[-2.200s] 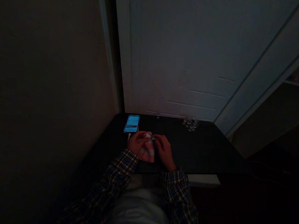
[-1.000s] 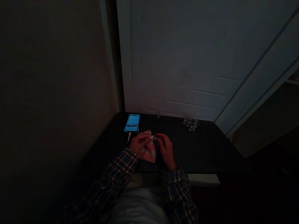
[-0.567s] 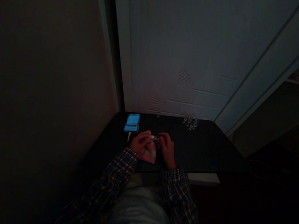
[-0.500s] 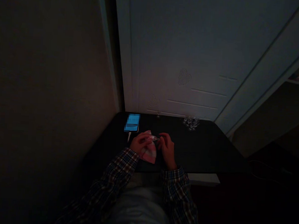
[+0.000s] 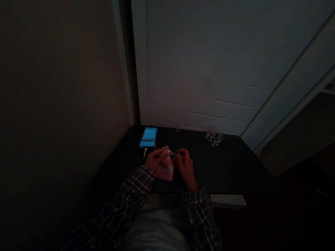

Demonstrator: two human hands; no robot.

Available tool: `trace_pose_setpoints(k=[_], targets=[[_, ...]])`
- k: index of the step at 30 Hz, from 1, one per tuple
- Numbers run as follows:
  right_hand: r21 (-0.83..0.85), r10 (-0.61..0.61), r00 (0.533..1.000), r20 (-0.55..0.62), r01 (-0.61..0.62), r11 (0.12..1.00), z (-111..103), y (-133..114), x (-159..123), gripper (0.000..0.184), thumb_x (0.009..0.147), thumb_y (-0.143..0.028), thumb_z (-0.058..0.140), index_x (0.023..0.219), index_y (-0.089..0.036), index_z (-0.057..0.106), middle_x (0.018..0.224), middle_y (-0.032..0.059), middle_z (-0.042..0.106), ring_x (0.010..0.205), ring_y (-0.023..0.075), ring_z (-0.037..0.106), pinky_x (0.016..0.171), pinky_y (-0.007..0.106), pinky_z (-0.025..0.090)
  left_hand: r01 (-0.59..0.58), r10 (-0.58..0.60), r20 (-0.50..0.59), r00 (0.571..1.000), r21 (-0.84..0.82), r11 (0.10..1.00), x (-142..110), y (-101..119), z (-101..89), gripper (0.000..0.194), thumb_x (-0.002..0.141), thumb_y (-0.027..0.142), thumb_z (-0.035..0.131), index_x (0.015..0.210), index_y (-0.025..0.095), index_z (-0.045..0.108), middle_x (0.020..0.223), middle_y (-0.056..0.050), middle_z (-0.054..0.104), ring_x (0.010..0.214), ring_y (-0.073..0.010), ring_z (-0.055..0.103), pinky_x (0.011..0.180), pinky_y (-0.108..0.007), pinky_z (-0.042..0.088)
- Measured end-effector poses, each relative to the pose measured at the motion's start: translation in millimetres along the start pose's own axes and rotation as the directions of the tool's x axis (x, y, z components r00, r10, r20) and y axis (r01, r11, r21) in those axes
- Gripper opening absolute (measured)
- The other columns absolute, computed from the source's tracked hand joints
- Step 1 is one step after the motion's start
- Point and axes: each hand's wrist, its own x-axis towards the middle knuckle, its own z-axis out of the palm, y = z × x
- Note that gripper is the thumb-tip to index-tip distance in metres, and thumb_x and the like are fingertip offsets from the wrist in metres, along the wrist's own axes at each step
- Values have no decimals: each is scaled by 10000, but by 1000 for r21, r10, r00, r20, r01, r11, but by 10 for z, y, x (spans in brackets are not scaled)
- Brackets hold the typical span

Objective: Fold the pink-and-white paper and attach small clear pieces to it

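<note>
In the head view, my left hand (image 5: 155, 159) is closed around a pink-and-white cloth (image 5: 166, 169) and the bowl end of a small clear glass (image 5: 172, 153). The cloth's lower part hangs down toward the dark table. My right hand (image 5: 185, 166) has its fingers bent and pinched at the other end of the glass, which looks like a thin stem or foot. The glass lies sideways between both hands. Dim light hides the exact fingertip contact.
A lit phone (image 5: 148, 137) with a white cable (image 5: 145, 152) lies at the left of the black table (image 5: 224, 169). Several small stemmed glasses (image 5: 214, 138) stand clustered at the back right. Another small glass (image 5: 178, 128) is at the back edge, by a white door (image 5: 170, 65).
My right fingers have closed in on the free end of the glass. The hanging cloth has shifted slightly left and up. The phone and clustered glasses stay put.
</note>
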Motion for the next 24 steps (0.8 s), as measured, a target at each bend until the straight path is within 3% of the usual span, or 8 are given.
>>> trace_pose_setpoints(k=[6,11,19,24], targets=[[-17,-31,1000,-5,31,999,-21,-16,-11,261,834,-325,405,1061,-204,443,733,1,643,524,108,563,512,208,423,-10,10,20,1000,9,1000,24,-52,-16,355,662,400,613,928,167,635,1055,-99,622,1014,-242,548,868,-399,446],[-51,14,999,-50,-16,999,-20,52,8,258,853,-362,361,995,-186,484,651,-9,621,479,98,549,462,191,394,-127,125,98,987,18,992,25,-101,-37,319,656,325,626,932,164,627,1153,-112,555,1090,-242,497,915,-404,414],[-127,59,992,-113,-73,989,-8,123,17,382,856,-435,322,662,-178,526,505,-27,532,430,84,493,450,189,349,-190,179,136,974,73,979,18,-55,-35,269,640,254,640,897,174,642,1106,-103,570,1110,-236,477,970,-415,357],[-153,51,995,-83,-63,986,-12,133,22,413,864,-424,302,620,-179,529,498,-19,517,443,92,483,473,198,348,-181,170,108,979,101,978,15,-43,-32,250,656,283,626,882,177,646,1102,-98,569,1093,-231,487,956,-408,372]])
